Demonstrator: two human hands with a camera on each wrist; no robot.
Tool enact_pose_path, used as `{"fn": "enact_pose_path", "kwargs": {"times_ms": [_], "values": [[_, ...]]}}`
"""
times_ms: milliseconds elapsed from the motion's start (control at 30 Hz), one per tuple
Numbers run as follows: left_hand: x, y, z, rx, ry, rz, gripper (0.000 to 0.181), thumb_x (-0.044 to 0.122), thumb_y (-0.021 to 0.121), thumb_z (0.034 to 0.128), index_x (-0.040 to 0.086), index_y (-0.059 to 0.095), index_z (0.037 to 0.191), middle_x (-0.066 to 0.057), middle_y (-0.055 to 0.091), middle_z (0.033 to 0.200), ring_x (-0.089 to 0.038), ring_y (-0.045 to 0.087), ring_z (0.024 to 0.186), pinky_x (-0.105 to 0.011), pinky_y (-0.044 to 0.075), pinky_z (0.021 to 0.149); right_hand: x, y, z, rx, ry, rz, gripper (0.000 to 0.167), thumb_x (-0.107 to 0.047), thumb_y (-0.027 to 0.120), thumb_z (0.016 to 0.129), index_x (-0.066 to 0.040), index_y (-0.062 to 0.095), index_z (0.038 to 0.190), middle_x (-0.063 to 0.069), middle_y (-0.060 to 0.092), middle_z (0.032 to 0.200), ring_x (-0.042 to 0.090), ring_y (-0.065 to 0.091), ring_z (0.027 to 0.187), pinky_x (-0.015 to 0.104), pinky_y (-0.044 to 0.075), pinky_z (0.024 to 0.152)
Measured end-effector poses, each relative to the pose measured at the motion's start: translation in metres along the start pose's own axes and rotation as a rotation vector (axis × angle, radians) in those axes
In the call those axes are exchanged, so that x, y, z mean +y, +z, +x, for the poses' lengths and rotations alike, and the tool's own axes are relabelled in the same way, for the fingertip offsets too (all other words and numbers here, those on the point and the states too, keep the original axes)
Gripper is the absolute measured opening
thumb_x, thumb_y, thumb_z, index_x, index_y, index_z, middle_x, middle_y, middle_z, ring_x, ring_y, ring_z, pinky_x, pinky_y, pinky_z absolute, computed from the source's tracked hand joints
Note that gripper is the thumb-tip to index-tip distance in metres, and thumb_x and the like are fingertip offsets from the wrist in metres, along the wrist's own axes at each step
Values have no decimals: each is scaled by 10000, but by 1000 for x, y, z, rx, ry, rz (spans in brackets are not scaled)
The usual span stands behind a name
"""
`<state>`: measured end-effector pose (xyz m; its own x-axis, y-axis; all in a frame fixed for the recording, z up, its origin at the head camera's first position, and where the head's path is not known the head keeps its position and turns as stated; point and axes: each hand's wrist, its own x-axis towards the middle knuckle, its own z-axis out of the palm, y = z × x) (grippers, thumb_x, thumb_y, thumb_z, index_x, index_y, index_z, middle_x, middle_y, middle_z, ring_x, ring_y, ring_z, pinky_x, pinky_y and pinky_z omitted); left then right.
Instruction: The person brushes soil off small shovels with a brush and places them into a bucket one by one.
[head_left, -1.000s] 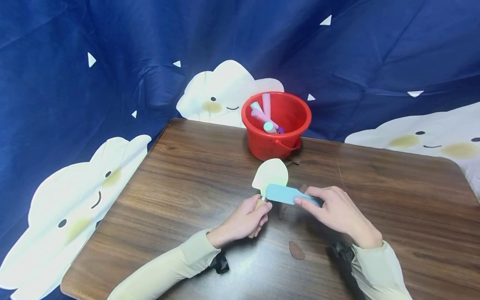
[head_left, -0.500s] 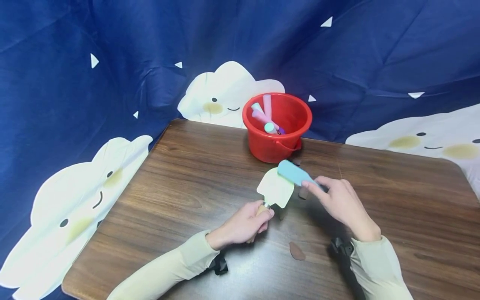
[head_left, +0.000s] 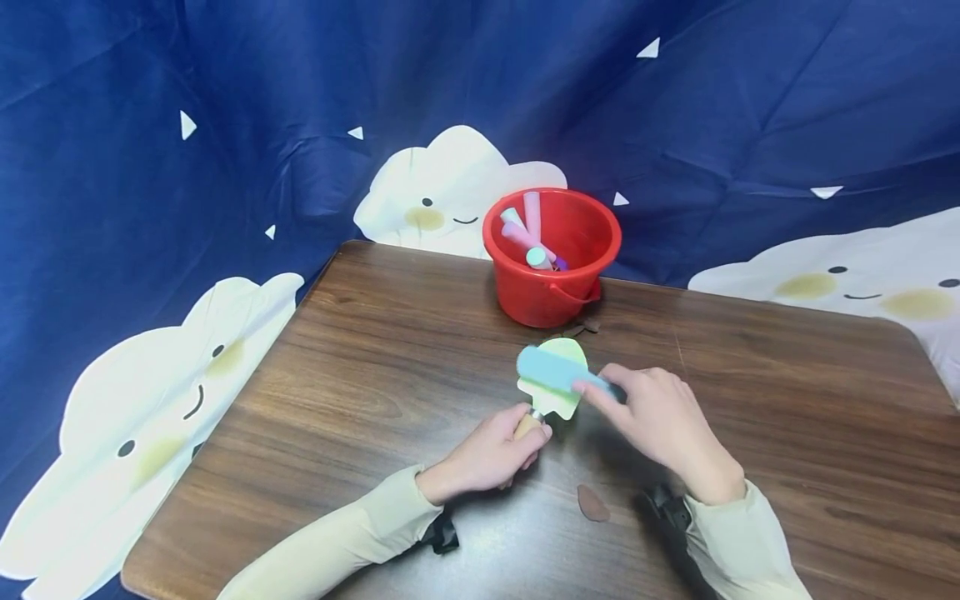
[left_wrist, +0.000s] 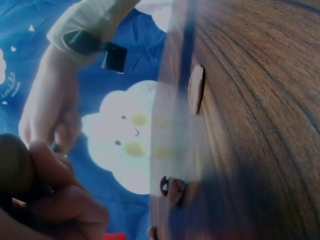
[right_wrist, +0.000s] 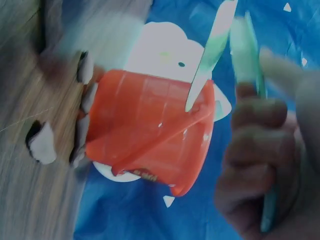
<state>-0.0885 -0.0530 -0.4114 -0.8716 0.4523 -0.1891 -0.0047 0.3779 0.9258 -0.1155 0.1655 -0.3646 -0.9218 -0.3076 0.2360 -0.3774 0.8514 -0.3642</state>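
Observation:
My left hand (head_left: 489,448) grips the wooden handle of a small garden trowel (head_left: 555,406), its pale green blade held flat over the table. My right hand (head_left: 660,417) holds a light-blue brush (head_left: 551,369) by its narrow handle, and the brush head lies across the blade. From the right wrist, the trowel (right_wrist: 212,50) appears edge-on beside the brush (right_wrist: 245,52), whose curled fingers (right_wrist: 255,140) wrap the handle. In the left wrist view, the left fingers (left_wrist: 60,195) close round the handle end, with the blade out of sight.
A red bucket (head_left: 528,300) with several pastel-handled items stands at the table's far edge. Brown leaf-like pieces lie about: one near the front (head_left: 593,503), others by the bucket, including a small piece (head_left: 592,326). A blue curtain with clouds hangs behind the wooden table (head_left: 360,358).
The brush goes from the blade's base up to its far edge, then back left across its middle. The trowel's blade tilts and shifts slightly; the bucket stays put.

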Motion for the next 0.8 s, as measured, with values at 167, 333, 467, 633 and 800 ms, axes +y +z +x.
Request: {"fn": "enact_pose_path", "kwargs": {"times_ms": [167, 333, 467, 633, 800], "values": [[1, 0, 0, 10, -9, -7, 213, 300, 515, 964, 127, 511, 839, 34, 511, 581, -78, 422, 335, -211, 386, 304, -5, 2, -1, -23, -99, 13, 282, -448, 661, 875, -259, 548, 700, -123, 323, 507, 56, 325, 483, 203, 278, 452], [2, -4, -1, 49, 42, 82, 208, 275, 551, 937, 139, 510, 786, 59, 514, 565, -49, 451, 404, -192, 411, 365, 5, 5, -1, -17, -54, 64, 258, -439, 647, 890, -271, 573, 708, -126, 302, 503, 56, 321, 493, 201, 290, 468], [2, -9, -2, 67, 116, 151, 221, 244, 569, 917, 138, 513, 732, 86, 508, 559, -19, 460, 461, -172, 384, 407, 17, 7, -2, -21, 28, 143, 245, -459, 612, 911, -274, 628, 750, -113, 383, 519, 59, 350, 508, 207, 319, 475], [8, -16, -4, 90, 153, 194, 242, 265, 572, 913, 162, 510, 702, 100, 515, 530, -11, 459, 440, -179, 368, 386, 33, 8, -5, 62, 142, 186, 252, -431, 606, 923, -215, 682, 817, -55, 449, 545, 98, 381, 519, 230, 324, 465], [13, -22, -5, 112, 164, 210, 254, 287, 569, 917, 179, 507, 696, 107, 516, 515, -29, 464, 429, -191, 367, 379, 43, 6, -8, 145, 202, 166, 316, -408, 602, 931, -116, 689, 848, -25, 449, 554, 150, 407, 546, 243, 316, 484]]}}
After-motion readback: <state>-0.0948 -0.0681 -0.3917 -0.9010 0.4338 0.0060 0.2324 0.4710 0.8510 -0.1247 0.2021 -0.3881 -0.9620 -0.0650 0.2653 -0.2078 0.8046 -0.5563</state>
